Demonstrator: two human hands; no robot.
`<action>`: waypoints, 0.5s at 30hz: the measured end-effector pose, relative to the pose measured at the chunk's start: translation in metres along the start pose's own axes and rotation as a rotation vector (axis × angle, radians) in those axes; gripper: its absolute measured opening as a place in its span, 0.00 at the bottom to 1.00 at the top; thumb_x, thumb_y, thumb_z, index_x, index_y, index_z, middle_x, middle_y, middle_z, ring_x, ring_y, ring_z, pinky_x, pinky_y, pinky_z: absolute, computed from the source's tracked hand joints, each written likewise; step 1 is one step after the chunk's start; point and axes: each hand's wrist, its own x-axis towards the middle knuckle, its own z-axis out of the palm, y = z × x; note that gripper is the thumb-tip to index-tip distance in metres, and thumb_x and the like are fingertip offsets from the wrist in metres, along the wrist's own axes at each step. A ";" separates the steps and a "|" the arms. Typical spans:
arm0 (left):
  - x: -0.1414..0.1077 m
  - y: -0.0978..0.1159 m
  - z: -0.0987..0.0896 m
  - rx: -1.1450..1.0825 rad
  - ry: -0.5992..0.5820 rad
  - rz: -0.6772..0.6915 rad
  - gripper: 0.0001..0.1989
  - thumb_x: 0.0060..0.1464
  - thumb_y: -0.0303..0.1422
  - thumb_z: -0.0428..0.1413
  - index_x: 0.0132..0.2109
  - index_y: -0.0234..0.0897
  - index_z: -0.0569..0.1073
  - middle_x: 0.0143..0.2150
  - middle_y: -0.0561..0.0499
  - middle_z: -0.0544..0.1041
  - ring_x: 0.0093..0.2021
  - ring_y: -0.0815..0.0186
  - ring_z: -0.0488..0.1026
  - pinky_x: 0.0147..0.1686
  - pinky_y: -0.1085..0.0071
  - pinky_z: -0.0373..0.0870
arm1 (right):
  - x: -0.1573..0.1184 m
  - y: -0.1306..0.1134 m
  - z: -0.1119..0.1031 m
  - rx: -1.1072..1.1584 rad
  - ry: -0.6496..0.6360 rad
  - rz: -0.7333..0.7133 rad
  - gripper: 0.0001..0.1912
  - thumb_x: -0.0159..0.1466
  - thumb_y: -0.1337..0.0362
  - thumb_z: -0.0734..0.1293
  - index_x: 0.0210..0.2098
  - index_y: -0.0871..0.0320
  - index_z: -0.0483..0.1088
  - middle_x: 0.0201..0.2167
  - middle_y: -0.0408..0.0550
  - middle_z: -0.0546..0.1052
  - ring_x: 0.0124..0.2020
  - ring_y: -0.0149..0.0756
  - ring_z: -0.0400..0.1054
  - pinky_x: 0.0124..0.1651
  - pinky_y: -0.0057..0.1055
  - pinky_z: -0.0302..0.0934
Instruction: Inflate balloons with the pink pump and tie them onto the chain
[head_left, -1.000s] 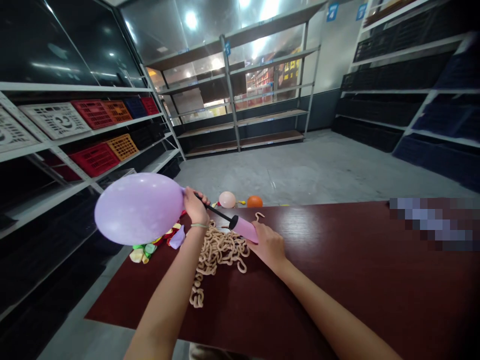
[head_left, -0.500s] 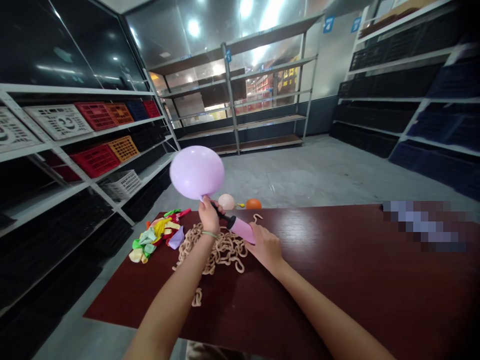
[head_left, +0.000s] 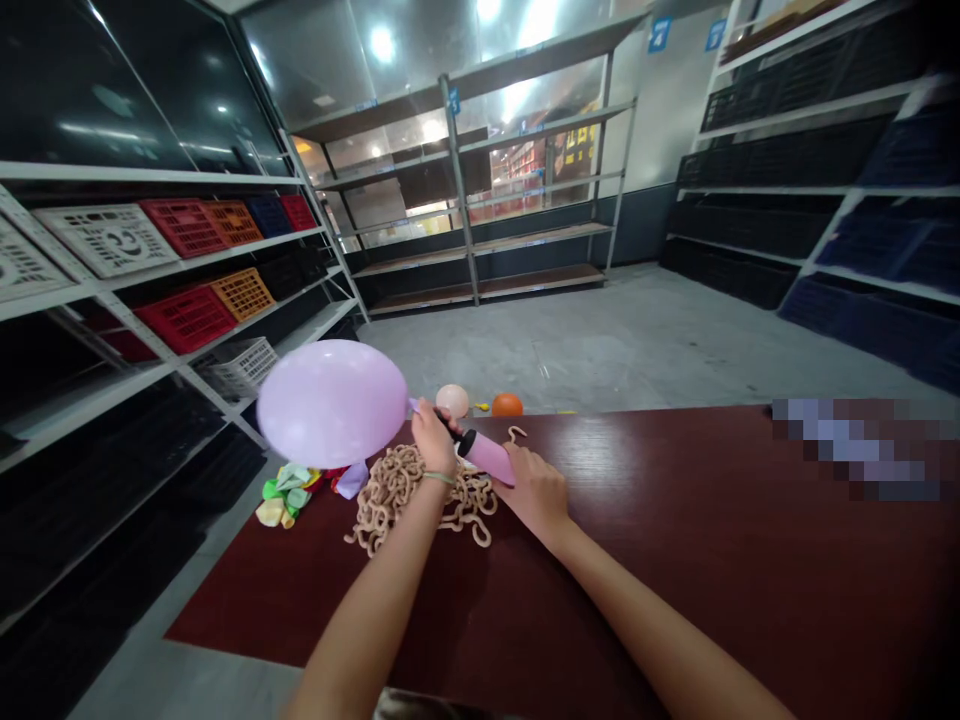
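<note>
An inflated purple balloon [head_left: 332, 402] hangs over the table's left back corner, its neck pinched in my left hand [head_left: 434, 440] at the nozzle end of a pump. The pink and black pump [head_left: 489, 458] slants down to the right, and my right hand [head_left: 536, 494] is wrapped round its lower end. Beneath my left hand and wrist lies a tangled heap of beige chain [head_left: 386, 492]. Left of the heap are limp balloons [head_left: 289, 492] in green, cream and other colours, partly hidden behind the purple balloon.
The dark red table [head_left: 675, 540] fills the foreground. Beyond its back edge sit a pale balloon [head_left: 452, 401] and an orange balloon [head_left: 508, 404]. A blurred-out object [head_left: 855, 445] lies at the right. Shelves with crates [head_left: 187, 228] line the left side.
The purple balloon looks larger and has swung left and down, now covering part of the limp balloons. My left hand has shifted slightly right and down; my right hand still holds the pump.
</note>
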 end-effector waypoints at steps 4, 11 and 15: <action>-0.017 -0.010 0.000 -0.010 -0.003 -0.026 0.17 0.60 0.46 0.50 0.30 0.40 0.58 0.19 0.59 0.62 0.14 0.73 0.59 0.15 0.75 0.59 | -0.001 0.001 -0.001 -0.026 -0.007 -0.045 0.22 0.60 0.57 0.69 0.53 0.54 0.67 0.37 0.47 0.76 0.38 0.38 0.69 0.36 0.31 0.51; 0.028 0.036 -0.004 0.018 0.008 0.040 0.15 0.62 0.44 0.48 0.32 0.39 0.58 0.19 0.60 0.62 0.14 0.75 0.59 0.15 0.78 0.57 | -0.002 0.002 -0.002 0.020 -0.007 -0.050 0.21 0.60 0.58 0.69 0.53 0.54 0.67 0.38 0.47 0.77 0.38 0.38 0.70 0.36 0.31 0.53; 0.052 0.053 -0.014 -0.018 0.059 0.084 0.14 0.61 0.43 0.50 0.33 0.40 0.59 0.20 0.60 0.62 0.14 0.75 0.59 0.14 0.79 0.55 | -0.001 0.001 -0.002 0.015 -0.022 -0.075 0.21 0.60 0.59 0.69 0.52 0.53 0.67 0.37 0.46 0.77 0.38 0.38 0.70 0.36 0.31 0.52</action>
